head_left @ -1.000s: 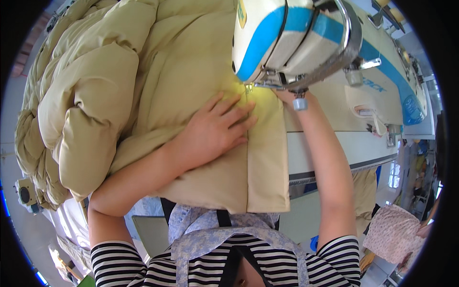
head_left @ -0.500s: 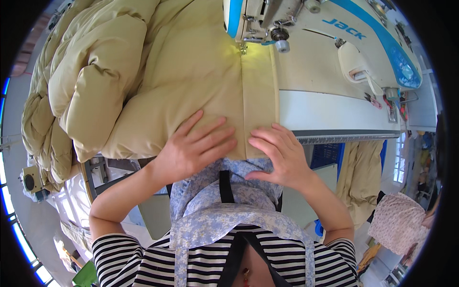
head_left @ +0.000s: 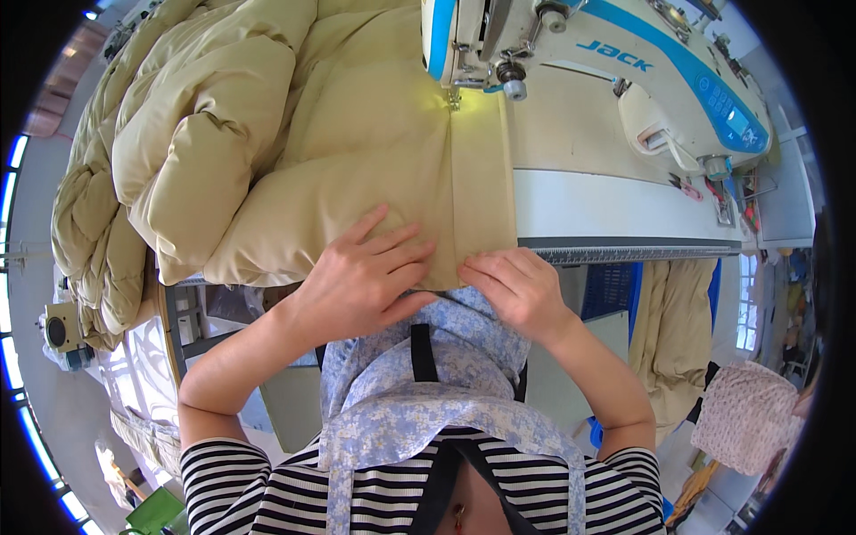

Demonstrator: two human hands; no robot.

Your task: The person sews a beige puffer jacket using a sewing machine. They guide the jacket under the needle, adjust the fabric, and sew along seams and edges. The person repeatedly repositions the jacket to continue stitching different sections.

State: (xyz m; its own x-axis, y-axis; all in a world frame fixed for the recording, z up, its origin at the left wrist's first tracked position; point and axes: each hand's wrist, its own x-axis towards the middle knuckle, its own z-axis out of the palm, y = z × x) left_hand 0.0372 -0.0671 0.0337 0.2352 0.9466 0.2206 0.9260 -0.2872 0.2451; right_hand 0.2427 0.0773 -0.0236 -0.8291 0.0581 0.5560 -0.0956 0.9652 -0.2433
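Note:
A puffy beige quilted garment (head_left: 357, 152) lies under the needle area of a white and blue sewing machine (head_left: 580, 53), its lit presser foot (head_left: 454, 98) on the seam beside a flat strip (head_left: 481, 187) along the garment's right edge. My left hand (head_left: 366, 281) rests on the padded part left of the seam, fingers spread, thumb at the near edge. My right hand (head_left: 517, 290) is closed, fingertips and thumb pinching the strip's near edge next to the seam. Part of the pinched cloth is hidden under the fingers.
Along the table's front edge runs a ruler (head_left: 633, 253). Small pink-handled thread snips (head_left: 687, 187) lie on the table at the right. The garment's bulk heaps up at the left. More beige cloth (head_left: 673, 348) hangs by a blue crate (head_left: 611, 290) below the table.
My right hand has gone from lying spread on the strip to pinching its near edge. My left hand stays spread in nearly the same place on the garment. The view has shifted slightly.

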